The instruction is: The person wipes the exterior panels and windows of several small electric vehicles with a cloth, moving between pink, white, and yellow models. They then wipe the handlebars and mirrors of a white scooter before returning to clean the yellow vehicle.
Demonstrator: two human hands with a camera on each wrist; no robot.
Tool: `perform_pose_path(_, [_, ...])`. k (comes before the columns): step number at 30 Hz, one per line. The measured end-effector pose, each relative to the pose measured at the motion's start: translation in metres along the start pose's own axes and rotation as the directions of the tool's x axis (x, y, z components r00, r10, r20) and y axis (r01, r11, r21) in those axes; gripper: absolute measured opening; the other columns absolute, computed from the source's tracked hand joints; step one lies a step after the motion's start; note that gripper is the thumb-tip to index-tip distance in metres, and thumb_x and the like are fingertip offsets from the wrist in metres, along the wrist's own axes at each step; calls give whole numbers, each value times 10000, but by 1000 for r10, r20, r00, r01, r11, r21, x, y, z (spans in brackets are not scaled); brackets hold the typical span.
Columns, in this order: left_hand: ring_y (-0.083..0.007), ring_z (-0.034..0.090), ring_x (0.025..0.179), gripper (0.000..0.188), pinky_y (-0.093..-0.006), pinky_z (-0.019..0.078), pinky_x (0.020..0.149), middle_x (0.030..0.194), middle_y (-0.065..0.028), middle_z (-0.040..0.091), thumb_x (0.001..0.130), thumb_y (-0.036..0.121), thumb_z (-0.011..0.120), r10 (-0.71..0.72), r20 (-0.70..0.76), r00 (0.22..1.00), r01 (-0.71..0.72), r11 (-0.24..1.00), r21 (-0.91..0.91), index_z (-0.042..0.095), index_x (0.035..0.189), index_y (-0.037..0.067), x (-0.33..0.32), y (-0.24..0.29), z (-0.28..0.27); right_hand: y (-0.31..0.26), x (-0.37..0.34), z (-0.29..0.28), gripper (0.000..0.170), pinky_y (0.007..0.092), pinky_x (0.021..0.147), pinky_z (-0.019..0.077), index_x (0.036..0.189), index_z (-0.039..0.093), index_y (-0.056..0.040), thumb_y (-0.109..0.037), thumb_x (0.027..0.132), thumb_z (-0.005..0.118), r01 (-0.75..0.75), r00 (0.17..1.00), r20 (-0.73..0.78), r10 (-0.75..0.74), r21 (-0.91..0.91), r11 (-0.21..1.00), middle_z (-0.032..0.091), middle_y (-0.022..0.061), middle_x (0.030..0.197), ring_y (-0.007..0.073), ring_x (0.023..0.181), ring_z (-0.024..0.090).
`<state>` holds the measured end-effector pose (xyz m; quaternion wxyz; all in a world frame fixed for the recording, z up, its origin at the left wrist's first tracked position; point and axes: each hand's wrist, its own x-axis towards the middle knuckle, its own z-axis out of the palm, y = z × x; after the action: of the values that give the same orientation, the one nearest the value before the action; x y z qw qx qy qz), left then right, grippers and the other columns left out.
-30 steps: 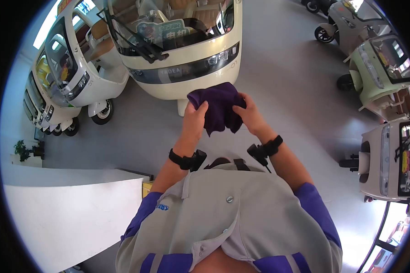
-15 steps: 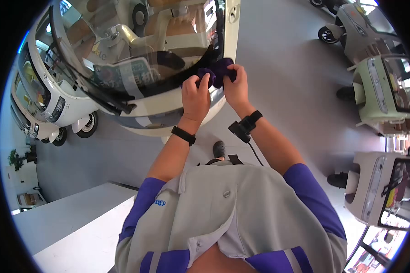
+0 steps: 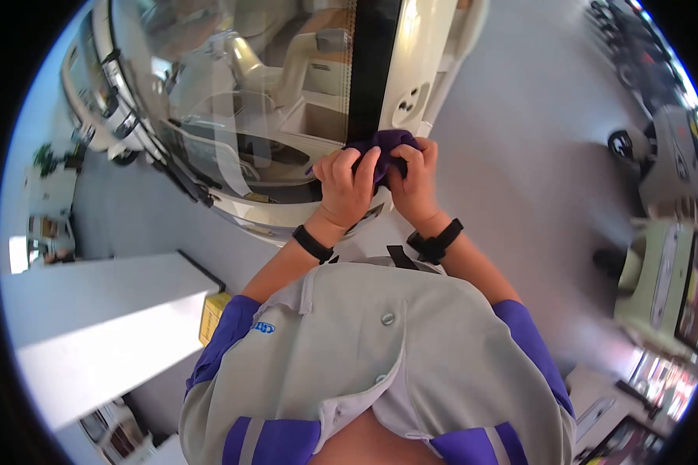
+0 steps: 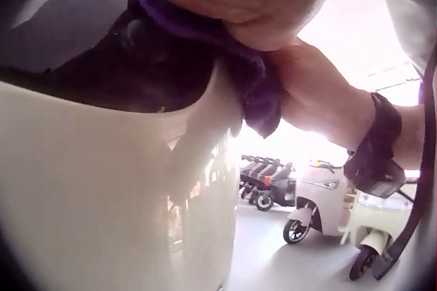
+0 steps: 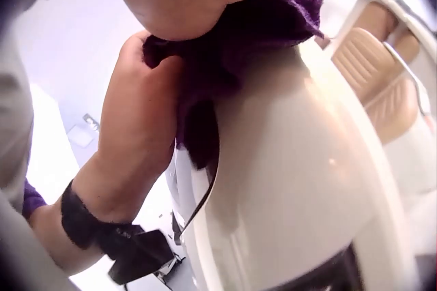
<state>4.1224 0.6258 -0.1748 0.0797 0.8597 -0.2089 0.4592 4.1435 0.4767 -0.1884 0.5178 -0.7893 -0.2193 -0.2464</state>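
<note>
A bunched purple cloth (image 3: 396,140) lies against the lower corner of the windshield (image 3: 202,85) on a cream three-wheeled vehicle (image 3: 420,54). My left hand (image 3: 344,186) grips the cloth's left part with bent fingers. Close beside it, my right hand (image 3: 417,182) pinches the right part between thumb and fingers. In the left wrist view, a fold of the cloth (image 4: 256,93) hangs over the dark glass edge and the cream panel (image 4: 116,188). From the right wrist, the cloth (image 5: 263,28) touches the top of the glossy cream body (image 5: 287,161).
Black wipers (image 3: 186,182) cross the windshield's lower left. More light-coloured vehicles (image 3: 663,267) stand along the right, and others (image 3: 101,101) at the far left. A white counter (image 3: 132,310) is at the lower left, with a yellow box (image 3: 213,316) by its end.
The cloth, first spread between both hands before the vehicle's front, has gone up onto the glass and is bunched at its corner. The view has moved closer, toward the vehicle's side.
</note>
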Motion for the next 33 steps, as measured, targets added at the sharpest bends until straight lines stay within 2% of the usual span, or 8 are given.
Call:
perform_pose_path(3, [-291,487,1001,396,-414,374,857,1116,-96,474,799,67,649,-140,-95,986,141,990,4,594,1191,81,3,12,5,6,26,-18,439,401,816,483,1078,603,-129,54,692,707,161,983,88,-164,39,986,501,166,1085,358,978,519])
perform_pose_path(11, [-385,464,1039,515,-468,400,925,1182,-195,433,758,-46,631,-343,36,938,341,938,52,493,1251,3,-23,32,4,29,30,-26,257,367,747,494,1013,699,-177,-113,764,687,369,861,350,-369,70,927,565,103,1043,306,892,561])
perform_pose_path(14, [-399,480,1085,544,-472,400,957,1212,-224,467,762,-57,620,-405,13,914,406,913,-40,477,1285,-13,44,36,-11,3,79,-51,264,379,727,498,1023,703,-165,-112,765,692,410,874,251,-416,79,909,583,112,1036,307,903,573])
perform_pose_path(18, [-388,510,1098,586,-457,423,944,1221,-202,508,743,-42,647,-362,-77,929,352,929,-111,489,1305,5,128,22,-15,-22,154,-62,336,401,771,483,1066,680,-129,-5,756,706,308,949,-89,-301,71,949,586,150,994,347,936,559])
perform_pose_path(19, [-383,515,1093,599,-454,430,933,1217,-188,515,731,-37,660,-338,-77,938,327,936,-126,498,1305,15,135,21,-14,-21,157,-62,375,378,835,484,1072,668,-113,26,727,713,248,968,-84,-238,132,960,586,132,1024,331,986,549])
perform_pose_path(22, [-385,516,1096,596,-462,432,937,1226,-184,512,732,-45,658,-316,0,949,316,946,-68,509,1305,15,119,20,-17,-19,139,-58,417,417,841,476,1110,650,-127,42,730,682,277,961,-18,-277,96,956,560,183,1008,372,959,541])
perform_pose_path(26, [-390,543,1086,570,-459,441,946,1213,-193,524,756,-25,654,-345,66,936,351,926,-141,524,1310,16,83,19,-17,-15,109,-58,411,409,803,502,1116,639,-116,21,731,678,159,975,132,-180,154,975,546,162,1053,366,958,554])
perform_pose_path(33, [-388,558,1080,432,-462,449,936,1184,-204,554,802,-3,609,-362,-128,923,356,932,-66,576,1233,6,171,25,-8,-30,185,-77,384,418,754,508,1103,651,-147,6,750,671,291,956,-53,-287,111,950,529,168,1022,361,925,567])
